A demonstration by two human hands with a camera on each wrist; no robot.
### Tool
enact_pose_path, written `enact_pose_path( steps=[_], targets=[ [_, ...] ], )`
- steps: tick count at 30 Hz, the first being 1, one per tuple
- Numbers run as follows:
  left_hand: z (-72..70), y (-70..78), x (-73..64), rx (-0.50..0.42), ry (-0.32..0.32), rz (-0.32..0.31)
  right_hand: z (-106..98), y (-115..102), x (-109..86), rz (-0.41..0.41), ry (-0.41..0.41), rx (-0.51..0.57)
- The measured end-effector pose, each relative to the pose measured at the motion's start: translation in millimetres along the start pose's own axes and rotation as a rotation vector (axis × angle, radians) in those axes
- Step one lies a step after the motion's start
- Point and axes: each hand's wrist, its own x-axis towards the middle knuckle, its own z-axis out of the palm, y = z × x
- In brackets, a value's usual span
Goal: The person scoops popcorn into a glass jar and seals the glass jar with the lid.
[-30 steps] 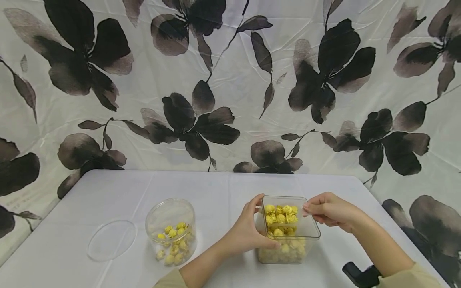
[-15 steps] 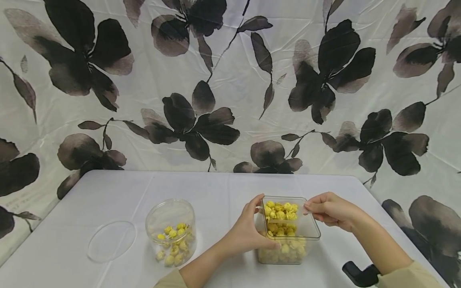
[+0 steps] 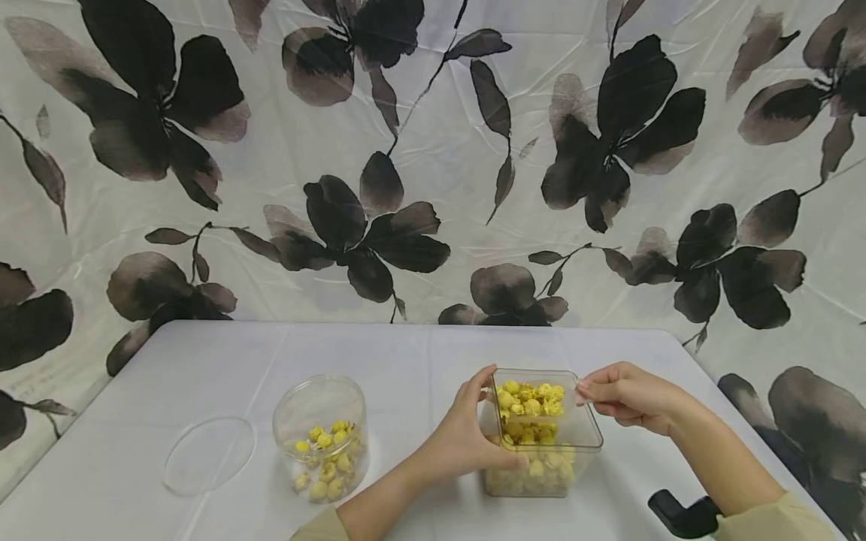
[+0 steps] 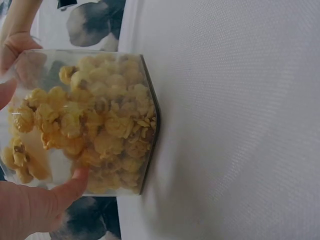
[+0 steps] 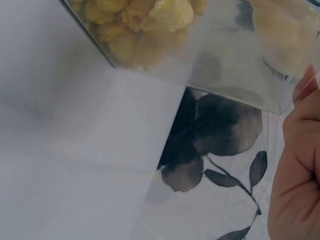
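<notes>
A clear square container (image 3: 585,434) of yellow popcorn (image 3: 531,433) stands on the white table. My left hand (image 3: 460,439) grips its left side, fingers at the far rim and thumb across the near wall; in the left wrist view the thumb (image 4: 70,192) presses against the clear plastic. My right hand (image 3: 632,396) is at the right rim, its thumb and fingers pinching the end of a pale, see-through scoop-like piece (image 3: 534,418). That piece reaches into the container with popcorn lying on it. Its full shape is hidden by popcorn and reflections.
To the left stands a round clear jar (image 3: 284,421) with some popcorn at its bottom. A thin transparent round lid (image 3: 210,457) lies farther left. Near my right forearm is a black curved object (image 3: 683,516). A floral cloth (image 3: 433,165) hangs behind the table.
My right hand has shifted slightly to the right, and the popcorn on the pale piece has moved with it. My left hand stays in place on the container.
</notes>
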Motion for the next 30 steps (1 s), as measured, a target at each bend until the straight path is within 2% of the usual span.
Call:
enact_pose_path(
  steps=[18, 30],
  targets=[
    [-1.1, 2.6, 2.2, 0.002, 0.001, 0.003, -7, 6, -7.3, -0.021, -0.048, 0.071],
    [0.0, 2.1, 1.8, -0.039, -0.011, -0.004, -7, 12, -9.6, -0.046, -0.088, 0.077]
  ],
)
